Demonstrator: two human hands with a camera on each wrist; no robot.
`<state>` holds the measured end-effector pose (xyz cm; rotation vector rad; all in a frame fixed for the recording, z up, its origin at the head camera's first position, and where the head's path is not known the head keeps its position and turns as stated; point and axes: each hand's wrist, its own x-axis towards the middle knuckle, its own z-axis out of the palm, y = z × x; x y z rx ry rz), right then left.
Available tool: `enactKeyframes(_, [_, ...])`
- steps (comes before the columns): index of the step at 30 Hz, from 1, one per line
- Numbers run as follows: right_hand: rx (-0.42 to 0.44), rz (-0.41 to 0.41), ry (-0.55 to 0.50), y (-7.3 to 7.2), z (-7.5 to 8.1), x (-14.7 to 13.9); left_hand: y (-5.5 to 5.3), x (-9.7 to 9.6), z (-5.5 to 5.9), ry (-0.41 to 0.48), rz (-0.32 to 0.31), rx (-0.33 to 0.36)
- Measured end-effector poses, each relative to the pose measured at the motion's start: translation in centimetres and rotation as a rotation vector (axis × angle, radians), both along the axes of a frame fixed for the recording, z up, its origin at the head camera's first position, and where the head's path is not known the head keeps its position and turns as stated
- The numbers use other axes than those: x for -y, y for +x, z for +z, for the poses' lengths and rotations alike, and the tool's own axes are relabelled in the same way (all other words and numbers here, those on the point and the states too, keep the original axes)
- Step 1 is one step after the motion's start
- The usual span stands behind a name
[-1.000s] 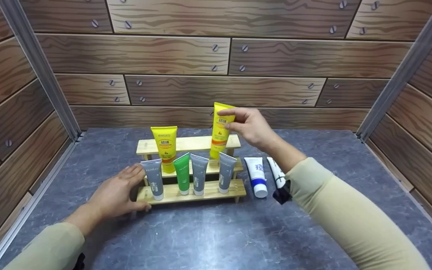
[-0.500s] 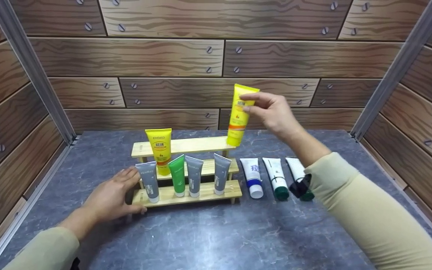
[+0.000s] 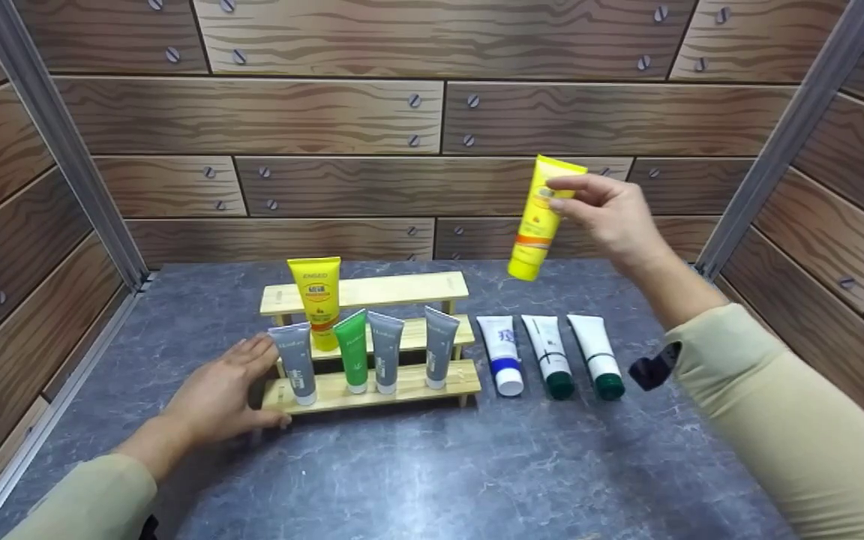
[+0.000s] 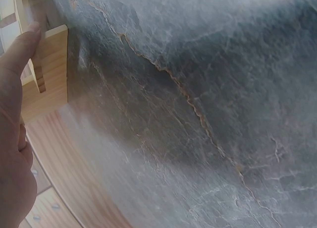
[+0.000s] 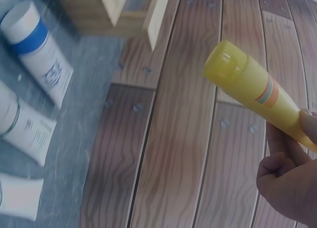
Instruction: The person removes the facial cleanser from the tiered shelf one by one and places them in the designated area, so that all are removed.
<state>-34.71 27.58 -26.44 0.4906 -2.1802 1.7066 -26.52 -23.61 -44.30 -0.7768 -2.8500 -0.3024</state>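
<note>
In the head view, my right hand [image 3: 612, 217] pinches a yellow squeeze tube [image 3: 541, 221] near its flat crimped end. The tube hangs cap down in the air, right of the tiered wooden rack [image 3: 402, 289]. My left hand [image 3: 214, 394] rests against the rack's left end, thumb spread from the other fingers. Another yellow tube [image 3: 318, 300] stands on the middle step. On the front step stand a grey tube [image 3: 295, 364], a green tube [image 3: 354, 352] and two more grey tubes [image 3: 386, 352]. The right wrist view shows the held tube's yellow cap [image 5: 225, 62].
Right of the rack, a white tube with a blue band [image 3: 503, 356] and two white tubes with green caps [image 3: 550, 356] lie on the dark marbled table [image 3: 402, 472]. Wood-print walls [image 3: 327, 112] with metal corner posts [image 3: 799, 127] enclose the table.
My right hand has lifted the yellow tube off the rack and carried it up and to the right. The left hand stays at the rack's left end.
</note>
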Motion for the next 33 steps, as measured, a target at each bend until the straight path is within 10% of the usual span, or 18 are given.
enactKeyframes(33, [0.301, -0.201, 0.346, 0.4, -4.3, -13.7, 0.1, 0.0, 0.1, 0.015, 0.01, 0.008])
